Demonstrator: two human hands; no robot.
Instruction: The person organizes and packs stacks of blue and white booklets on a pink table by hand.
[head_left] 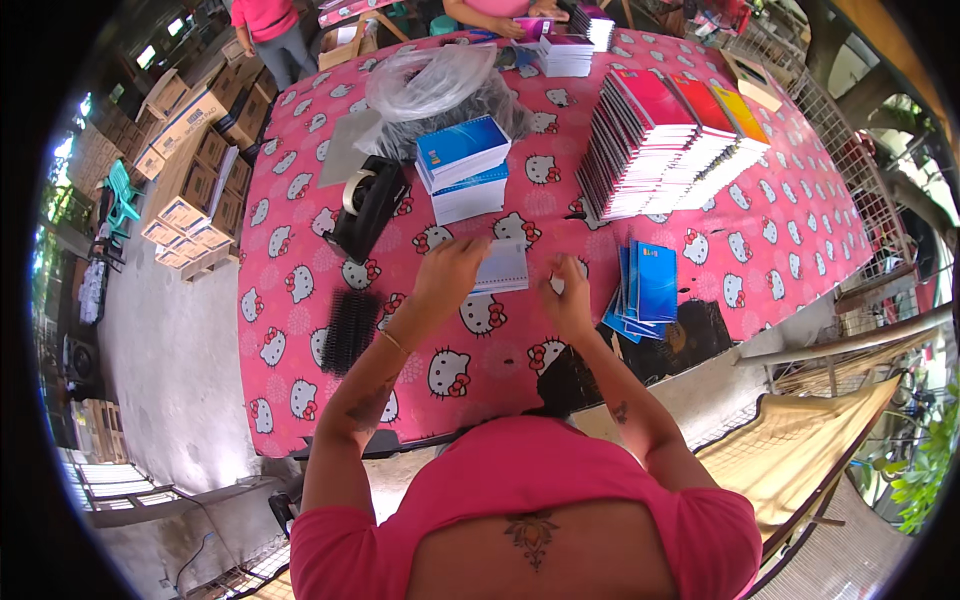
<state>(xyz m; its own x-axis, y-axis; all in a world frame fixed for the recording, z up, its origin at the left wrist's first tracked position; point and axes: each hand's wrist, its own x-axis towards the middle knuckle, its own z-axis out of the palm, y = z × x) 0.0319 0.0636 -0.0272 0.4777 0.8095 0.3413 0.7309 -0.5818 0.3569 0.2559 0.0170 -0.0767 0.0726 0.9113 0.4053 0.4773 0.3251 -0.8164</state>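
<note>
Nearest the camera, at six o'clock: a pink top (pixel 570 455). Centre: a white page block (pixel 505 268) on the tabletop (pixel 520 375). The left hand (pixel 448 277) lies over its ten-o'clock corner, the right hand (pixel 568 300) curls just beside it; whether either grasps cannot be told. Work appears partway: blue notebooks (pixel 655 285) at three o'clock seem finished; the blue-topped stack (pixel 463 150) at eleven and loose black coils (pixel 347 330) at eight seem left to do.

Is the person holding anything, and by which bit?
The left grip is at the left side of the pale pad; holding or just touching, I can't tell. The right grip is apart from it; whether anything's inside is hidden.
</note>
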